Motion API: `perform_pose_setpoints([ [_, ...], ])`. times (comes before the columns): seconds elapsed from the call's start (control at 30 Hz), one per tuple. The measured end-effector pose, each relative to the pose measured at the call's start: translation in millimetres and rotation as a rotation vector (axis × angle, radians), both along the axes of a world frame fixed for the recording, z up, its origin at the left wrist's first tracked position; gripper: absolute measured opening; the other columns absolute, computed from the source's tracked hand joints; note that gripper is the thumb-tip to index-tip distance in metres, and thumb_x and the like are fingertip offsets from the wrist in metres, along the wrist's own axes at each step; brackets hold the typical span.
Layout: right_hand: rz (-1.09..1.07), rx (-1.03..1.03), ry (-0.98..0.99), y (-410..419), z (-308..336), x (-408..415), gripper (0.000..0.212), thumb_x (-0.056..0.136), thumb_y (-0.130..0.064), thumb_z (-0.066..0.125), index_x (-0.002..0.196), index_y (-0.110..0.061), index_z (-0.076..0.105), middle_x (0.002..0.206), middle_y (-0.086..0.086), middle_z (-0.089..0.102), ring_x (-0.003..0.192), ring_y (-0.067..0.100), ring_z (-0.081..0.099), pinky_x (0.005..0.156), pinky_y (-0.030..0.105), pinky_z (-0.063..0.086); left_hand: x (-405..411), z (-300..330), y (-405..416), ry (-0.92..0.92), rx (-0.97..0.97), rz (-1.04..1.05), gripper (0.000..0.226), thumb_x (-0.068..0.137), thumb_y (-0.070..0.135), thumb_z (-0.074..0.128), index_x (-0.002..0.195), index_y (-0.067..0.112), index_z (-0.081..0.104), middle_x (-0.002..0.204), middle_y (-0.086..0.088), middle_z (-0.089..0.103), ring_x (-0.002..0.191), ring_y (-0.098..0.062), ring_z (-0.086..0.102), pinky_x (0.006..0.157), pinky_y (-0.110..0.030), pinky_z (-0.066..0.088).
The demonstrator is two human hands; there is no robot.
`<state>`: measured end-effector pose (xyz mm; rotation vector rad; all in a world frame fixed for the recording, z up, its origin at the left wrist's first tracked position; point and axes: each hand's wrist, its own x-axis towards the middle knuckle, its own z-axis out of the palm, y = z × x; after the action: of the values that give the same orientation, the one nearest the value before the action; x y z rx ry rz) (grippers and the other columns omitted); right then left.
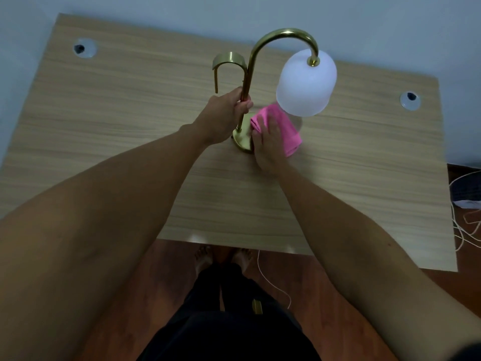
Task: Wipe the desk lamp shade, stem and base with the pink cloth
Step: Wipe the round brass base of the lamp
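Note:
A brass desk lamp stands in the middle of the wooden desk (130,131). Its curved stem (251,58) arches over to a white frosted shade (305,83) that hangs on the right. My left hand (223,117) is closed around the lower stem. My right hand (268,144) presses the pink cloth (282,126) flat onto the round brass base (240,142), just under the shade. The cloth and hand hide most of the base. A second, shorter brass hook (229,61) rises behind the stem.
Two round cable holes (84,48) (410,100) sit at the desk's back corners. A white cord (273,282) hangs off the front edge to the wooden floor. More cables (466,230) lie on the floor at the right. A wall is close behind the desk.

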<state>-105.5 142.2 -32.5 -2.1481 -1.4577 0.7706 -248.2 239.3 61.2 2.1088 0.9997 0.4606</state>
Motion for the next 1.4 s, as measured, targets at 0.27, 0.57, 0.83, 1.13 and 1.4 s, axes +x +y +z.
perform_pose_setpoints([
  [0.27,-0.206,-0.28,-0.33,-8.6,5.0,-88.7,0.048,0.108,-0.012,0.041,0.15,0.011,0.041,0.161,0.042,0.023,0.151,0.061,0.014,0.126,0.067,0.012,0.2,-1.5,0.3,-0.002,-0.038,-0.003,0.022,0.106,0.03,0.044,0.107,0.013,0.058,0.101,-0.01,0.072,0.092,-0.023,0.069,0.07,-0.015,0.047],
  [0.57,-0.552,0.065,0.692,-37.6,58.0,-111.0,0.029,0.106,-0.013,0.048,0.085,-0.017,0.065,0.071,0.006,0.065,0.063,0.006,0.066,0.067,0.017,0.052,-1.9,8.4,-1.3,0.016,-0.07,-0.009,0.024,0.106,0.032,0.044,0.108,0.014,0.06,0.102,-0.007,0.071,0.095,-0.024,0.067,0.086,-0.036,0.054],
  [0.83,-0.873,0.162,1.036,-53.0,72.5,-1.3,0.022,0.097,-0.021,0.057,0.096,-0.01,0.076,0.088,0.005,0.076,0.087,0.03,0.072,0.089,0.053,0.058,-3.9,10.9,-3.0,0.022,-0.077,-0.02,0.026,0.106,0.033,0.043,0.11,0.013,0.06,0.101,-0.009,0.072,0.095,-0.028,0.068,0.087,-0.043,0.055],
  [1.13,-0.41,0.239,0.364,-14.8,53.2,-18.1,0.033,0.105,-0.036,0.043,0.081,-0.021,0.061,0.07,-0.001,0.059,0.061,0.022,0.059,0.053,0.041,0.048,-3.2,10.9,-2.4,0.026,-0.091,-0.016,0.025,0.105,0.035,0.044,0.108,0.015,0.059,0.102,-0.009,0.073,0.097,-0.026,0.07,0.089,-0.046,0.056],
  [1.4,0.261,0.18,-0.422,-41.4,-19.9,-51.6,0.052,0.103,-0.036,0.039,0.147,-0.015,0.059,0.161,0.016,0.045,0.151,0.044,0.037,0.126,0.058,0.012,-1.8,8.9,-0.9,0.029,-0.088,-0.038,0.021,0.106,0.033,0.043,0.107,0.017,0.057,0.103,-0.01,0.07,0.097,-0.027,0.07,0.09,-0.045,0.058],
])
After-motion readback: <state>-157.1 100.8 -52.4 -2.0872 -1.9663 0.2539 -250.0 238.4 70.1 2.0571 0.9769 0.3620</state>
